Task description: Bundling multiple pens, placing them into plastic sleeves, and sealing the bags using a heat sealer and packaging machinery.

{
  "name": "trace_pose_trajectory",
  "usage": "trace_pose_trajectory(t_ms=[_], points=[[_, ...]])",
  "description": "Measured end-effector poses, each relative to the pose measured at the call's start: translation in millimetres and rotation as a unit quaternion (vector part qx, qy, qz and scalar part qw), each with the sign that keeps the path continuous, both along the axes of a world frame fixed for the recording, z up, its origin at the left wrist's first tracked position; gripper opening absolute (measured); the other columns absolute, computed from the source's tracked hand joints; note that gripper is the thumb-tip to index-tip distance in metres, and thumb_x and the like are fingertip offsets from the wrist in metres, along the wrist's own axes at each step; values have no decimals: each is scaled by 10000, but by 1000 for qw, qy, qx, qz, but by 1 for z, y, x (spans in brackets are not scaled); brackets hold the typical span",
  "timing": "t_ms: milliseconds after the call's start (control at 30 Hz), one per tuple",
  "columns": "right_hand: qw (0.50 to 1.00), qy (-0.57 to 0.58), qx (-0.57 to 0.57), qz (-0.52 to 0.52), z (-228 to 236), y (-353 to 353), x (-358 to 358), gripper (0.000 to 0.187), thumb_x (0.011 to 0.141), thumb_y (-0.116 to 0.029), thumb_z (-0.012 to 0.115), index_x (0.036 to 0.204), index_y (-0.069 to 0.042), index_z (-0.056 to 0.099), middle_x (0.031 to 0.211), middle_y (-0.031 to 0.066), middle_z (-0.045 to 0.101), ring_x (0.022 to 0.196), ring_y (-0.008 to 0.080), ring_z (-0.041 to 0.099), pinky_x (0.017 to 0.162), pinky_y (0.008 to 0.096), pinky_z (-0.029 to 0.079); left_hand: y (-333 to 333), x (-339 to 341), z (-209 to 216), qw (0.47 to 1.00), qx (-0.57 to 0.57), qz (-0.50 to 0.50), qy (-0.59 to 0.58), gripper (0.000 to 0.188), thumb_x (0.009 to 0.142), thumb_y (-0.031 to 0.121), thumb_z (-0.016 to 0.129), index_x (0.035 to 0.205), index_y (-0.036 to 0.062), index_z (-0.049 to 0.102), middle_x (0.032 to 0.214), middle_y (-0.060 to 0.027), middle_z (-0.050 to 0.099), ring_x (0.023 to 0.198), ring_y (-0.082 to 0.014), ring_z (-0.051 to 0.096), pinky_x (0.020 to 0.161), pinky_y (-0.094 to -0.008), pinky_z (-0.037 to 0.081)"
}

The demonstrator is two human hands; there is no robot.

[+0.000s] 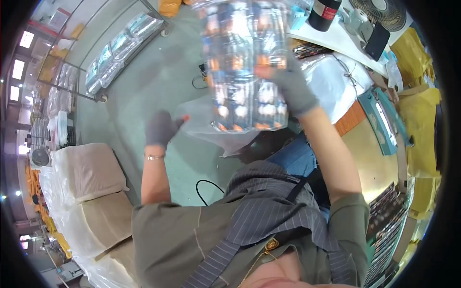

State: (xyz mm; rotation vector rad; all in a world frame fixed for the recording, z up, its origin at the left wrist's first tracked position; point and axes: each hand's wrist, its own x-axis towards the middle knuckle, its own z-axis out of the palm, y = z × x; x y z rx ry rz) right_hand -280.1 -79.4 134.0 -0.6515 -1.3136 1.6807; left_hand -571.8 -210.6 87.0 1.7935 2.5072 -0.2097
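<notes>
A clear plastic bag (245,53) packed with rows of dark, orange and white items hangs upright in front of me; glare and motion hide what they are. My right hand (290,84), in a grey glove, grips the bag's right edge, its thumb laid across the front. My left hand (164,128), gloved in grey with an orange-red thumb tip, is raised over the floor to the left, apart from the bag. Its thumb stands away from the fingers and nothing shows in it. A thin translucent plastic sheet (204,117) spreads below the bag, close to the left thumb.
To my right, a teal long-bodied device (382,120) rests on a workbench (370,165). A white table (331,38) bears a black bottle (324,14), a phone (378,41) and a fan (379,10). A wheeled rack (129,53) with wrapped packs and plastic-covered stacks (91,170) stand left.
</notes>
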Motion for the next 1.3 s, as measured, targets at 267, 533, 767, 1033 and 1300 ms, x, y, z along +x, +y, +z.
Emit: trace_pose_trajectory(t_ms=[267, 533, 767, 1033, 1300], points=[[644, -507, 542, 188, -169, -28, -24, 520, 791, -376, 608, 1204, -83, 491, 987, 152, 597, 831, 297, 586, 769, 365, 469, -55, 33, -56, 772, 251, 208, -546, 446, 887, 309, 568, 556, 15, 514, 459, -30, 453, 414, -98, 458, 412, -247, 372], [622, -589, 505, 108, -207, 68, 90, 437, 729, -249, 644, 1148, -142, 590, 1108, 104, 621, 1044, 301, 571, 909, 352, 439, -44, 23, -36, 853, 197, 61, -480, 420, 876, 251, 576, 538, 10, 517, 454, -24, 464, 414, -94, 450, 408, -245, 343], [618, -676, 401, 28, -32, 26, 49, 615, 747, -290, 661, 1297, -131, 436, 1176, 130, 557, 1033, 300, 563, 905, 385, 428, -7, -24, -19, 957, 59, -18, -283, 393, 865, 282, 570, 624, -27, 596, 536, -82, 557, 521, -140, 543, 506, -286, 419], [643, -592, 191, -448, -163, -150, 236, 558, 831, -350, 603, 1248, -14, 446, 1148, 221, 524, 1043, 392, 511, 887, 427, 427, 80, 148, 44, 816, 330, -194, -434, 187, 847, 133, 600, 978, 5, 640, 848, -144, 649, 762, -226, 614, 692, -292, 464], [598, -623, 160, -478, -180, -261, 270, 478, 815, -339, 578, 1181, -40, 505, 1234, 179, 490, 1134, 366, 468, 1003, 437, 338, 230, 325, -56, 786, 38, -611, -85, 333, 734, 351, 685, 816, 31, 646, 779, -153, 634, 775, -326, 610, 681, -380, 468]])
